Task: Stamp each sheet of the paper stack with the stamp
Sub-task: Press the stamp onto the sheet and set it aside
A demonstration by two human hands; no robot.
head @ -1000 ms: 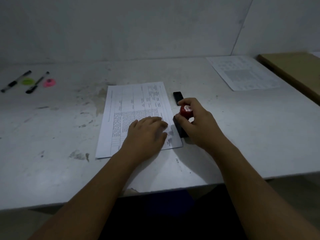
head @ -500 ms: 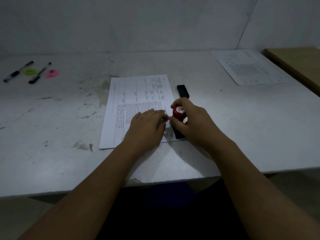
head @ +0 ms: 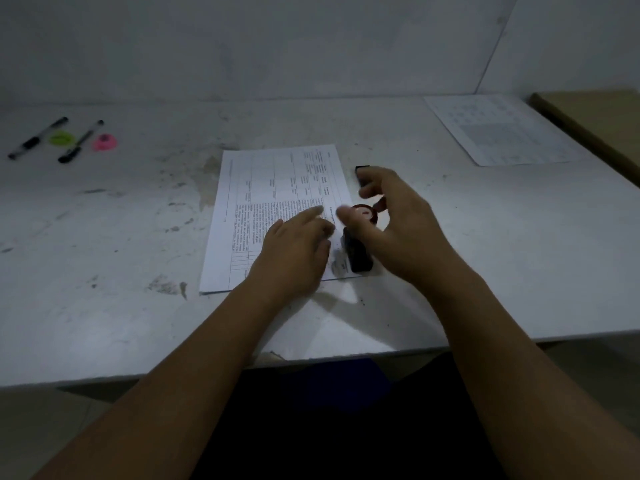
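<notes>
Right hand blurred, stamp partly hidden
</notes>
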